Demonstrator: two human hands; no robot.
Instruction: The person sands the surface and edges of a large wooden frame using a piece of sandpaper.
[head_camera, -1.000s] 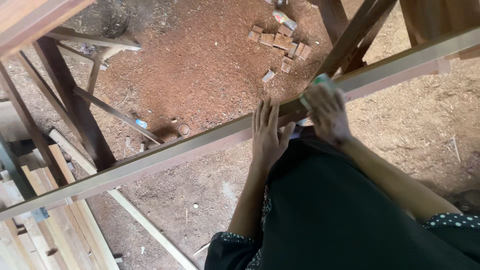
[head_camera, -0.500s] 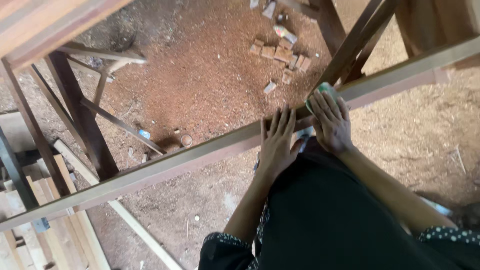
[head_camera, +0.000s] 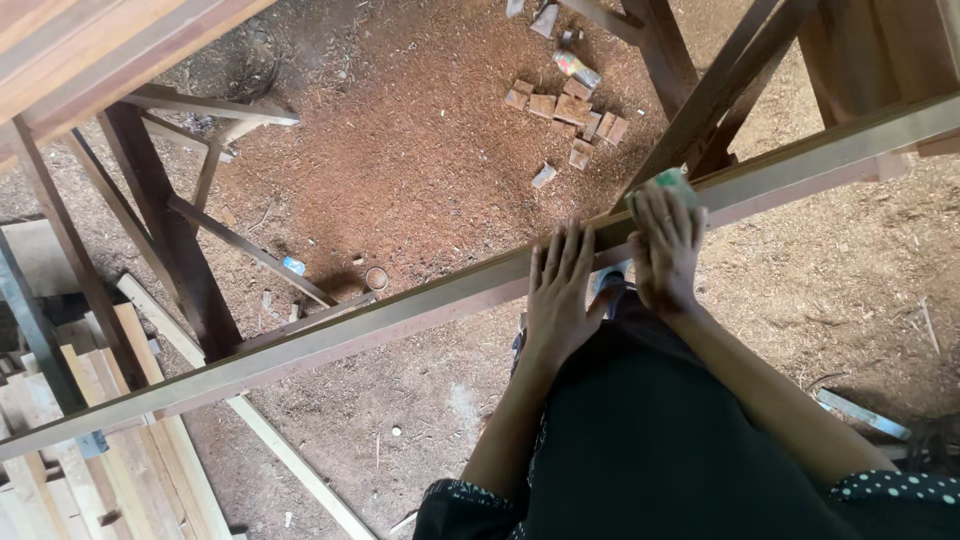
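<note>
The long wooden beam (head_camera: 400, 315) ran under both hands. Right hand (head_camera: 665, 245) was pressing a green sanding pad (head_camera: 668, 181) onto it, fingers curled over; left hand (head_camera: 560, 290) lay flat and open beside it, steadying. Looked like mid-sanding, with a steady stroke along the grain probably next. Offcut blocks (head_camera: 565, 110) sat on the sawdust floor (head_camera: 420, 150) beyond.

A small crumpled packet (head_camera: 577, 68), shiny with mixed bright colours, lies on the sawdust-covered floor (head_camera: 420, 150) near the top of the view, just beside a cluster of short wood offcuts (head_camera: 565, 108). A tiny blue scrap of wrapper (head_camera: 293, 266) lies further left on the same floor, close to a slanted dark wooden brace (head_camera: 250, 250). No signs or screens show.
</note>
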